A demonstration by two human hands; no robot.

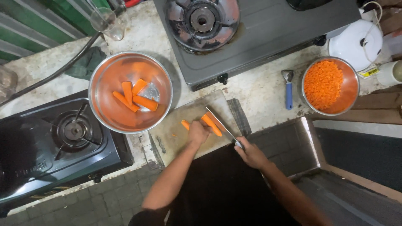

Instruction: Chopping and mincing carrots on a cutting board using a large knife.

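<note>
On a pale cutting board [180,121] my left hand [197,132] presses down on an orange carrot piece [210,124]. My right hand [250,152] grips the handle of a knife [220,124], whose blade lies along the carrot. A small carrot bit [184,124] sits just left of my left hand. A steel bowl [104,109] to the upper left holds several carrot sticks [134,96]. Another steel bowl [353,86] at the right holds diced carrot [323,84].
A grey gas stove [268,29] stands behind the board and a black single-burner stove [54,142] at the left. A blue-handled peeler [288,88] lies by the right bowl. A white lid [356,44], a glass [104,21] and a dark hose [54,73] sit at the back.
</note>
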